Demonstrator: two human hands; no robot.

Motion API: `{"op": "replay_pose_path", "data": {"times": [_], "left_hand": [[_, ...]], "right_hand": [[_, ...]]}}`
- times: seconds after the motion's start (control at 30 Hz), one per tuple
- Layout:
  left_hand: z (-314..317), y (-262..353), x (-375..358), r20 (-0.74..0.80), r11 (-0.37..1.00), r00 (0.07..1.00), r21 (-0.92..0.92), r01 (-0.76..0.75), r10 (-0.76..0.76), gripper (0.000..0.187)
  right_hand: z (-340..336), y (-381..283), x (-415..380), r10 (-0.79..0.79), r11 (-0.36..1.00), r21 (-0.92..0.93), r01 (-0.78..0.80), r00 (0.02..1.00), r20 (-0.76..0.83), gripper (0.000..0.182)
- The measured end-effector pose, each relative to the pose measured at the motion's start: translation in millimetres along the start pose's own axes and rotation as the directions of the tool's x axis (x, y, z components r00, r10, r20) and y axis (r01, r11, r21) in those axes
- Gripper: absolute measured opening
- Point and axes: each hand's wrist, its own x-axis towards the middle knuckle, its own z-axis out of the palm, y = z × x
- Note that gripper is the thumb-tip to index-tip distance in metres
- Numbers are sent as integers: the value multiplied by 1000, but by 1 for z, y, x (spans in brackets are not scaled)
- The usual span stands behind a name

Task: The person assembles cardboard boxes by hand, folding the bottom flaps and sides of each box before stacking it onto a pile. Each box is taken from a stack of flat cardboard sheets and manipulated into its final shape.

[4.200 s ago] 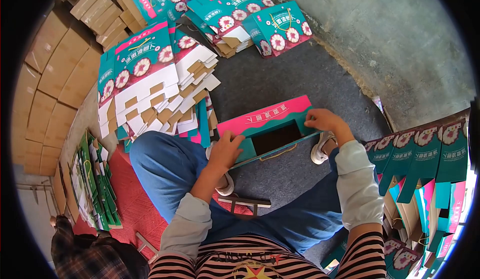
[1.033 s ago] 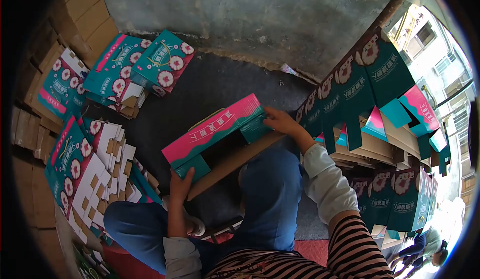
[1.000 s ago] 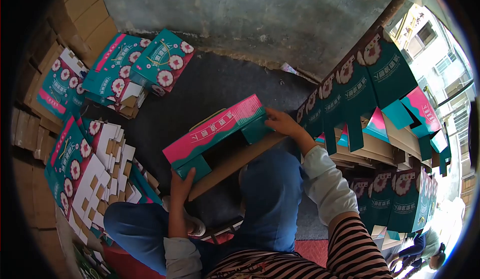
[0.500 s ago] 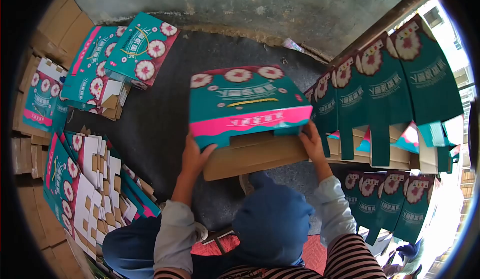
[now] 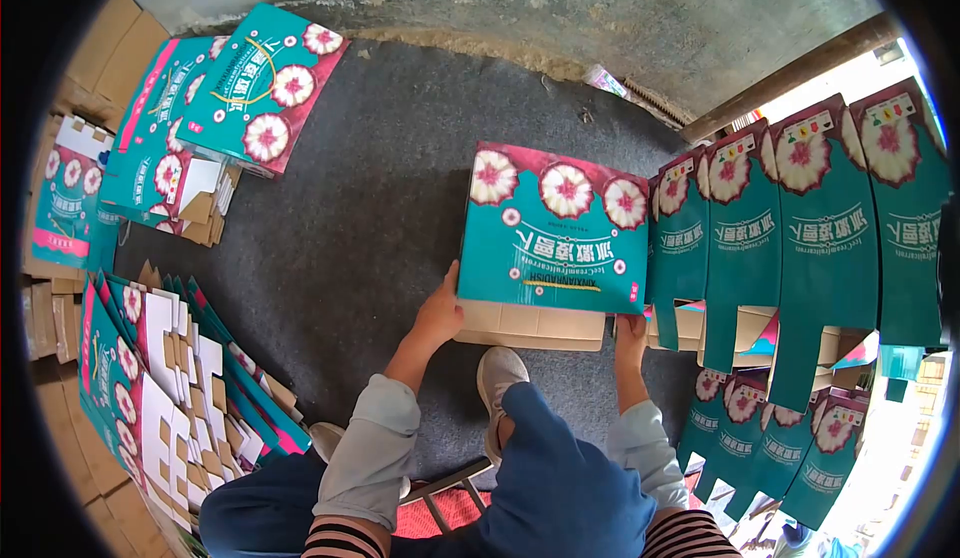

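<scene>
A teal carton (image 5: 490,258) with a maroon band, white-and-maroon fruit pictures and a yellow cord handle is held out in front of me, its printed face up. My left hand (image 5: 437,316) grips its near left corner, fingers along the side. At the near right corner, my right hand (image 5: 630,343) is closed on the edge, fingers partly hidden under the carton. A bare brown cardboard flap (image 5: 530,328) sticks out below the printed face toward me. The carton's right side meets the nearest of a row of matching cartons (image 5: 680,248).
More cartons (image 5: 725,438) stand in a lower row at right. Flattened carton blanks (image 5: 180,378) are stacked at left, with finished-looking cartons (image 5: 225,108) beyond them. A concrete wall (image 5: 450,8) bounds the dark floor (image 5: 370,178). My shoe (image 5: 500,378) is below the carton.
Both hands have moved the carton rightward to the row of cartons. It has turned so its printed face shows more fully and its pink side is out of sight. My view has shifted slightly.
</scene>
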Motion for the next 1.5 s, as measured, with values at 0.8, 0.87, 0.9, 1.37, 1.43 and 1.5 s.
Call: {"op": "replay_pose_path", "data": {"times": [0.8,0.87,0.9,1.37,1.43,1.5], "left_hand": [[3,53,48,62,949,995,-300,91,-76,85],[7,55,50,62,951,996,-297,82,-67,85],[11,55,51,60,952,996,-296,74,-59,85],[110,118,89,247,947,967,-290,139,-66,88],[135,122,98,310,934,948,-314,168,-66,91],[162,124,104,357,922,934,-349,166,-33,92]], "right_hand": [[21,-85,42,-502,462,-767,446,844,189,58],[18,-84,45,-497,466,-768,440,848,184,58],[16,-81,47,-504,461,-770,442,844,183,58],[-82,-37,135,-502,460,-815,352,860,89,56],[-104,-26,153,-477,460,-826,326,875,80,55],[-126,-17,169,-458,437,-847,303,885,81,54]]}}
